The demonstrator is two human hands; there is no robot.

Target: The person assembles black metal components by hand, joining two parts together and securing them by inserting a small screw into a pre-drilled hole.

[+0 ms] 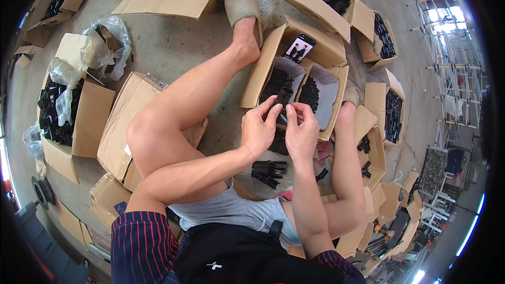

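Between the fingertips of both hands is a short black plastic tube [284,94], its round end tilted up and away from me. My left hand [259,130] pinches it from the left with thumb and forefinger. On the other side my right hand [301,132] is closed, thumb and fingers against the tube's lower right; any small piece inside those fingers is hidden. Just beyond the hands, a cardboard box [256,81] holds two grey bins. Small black pieces [309,93] fill part of the right bin, and more dark pieces [276,80] lie in the left one.
A phone [300,48] with a lit screen leans inside the box's far end. Several black tubular parts [269,171] lie together between my legs. Open cartons of black parts stand around me, including one at the left [94,118] and one at the far side [165,2].
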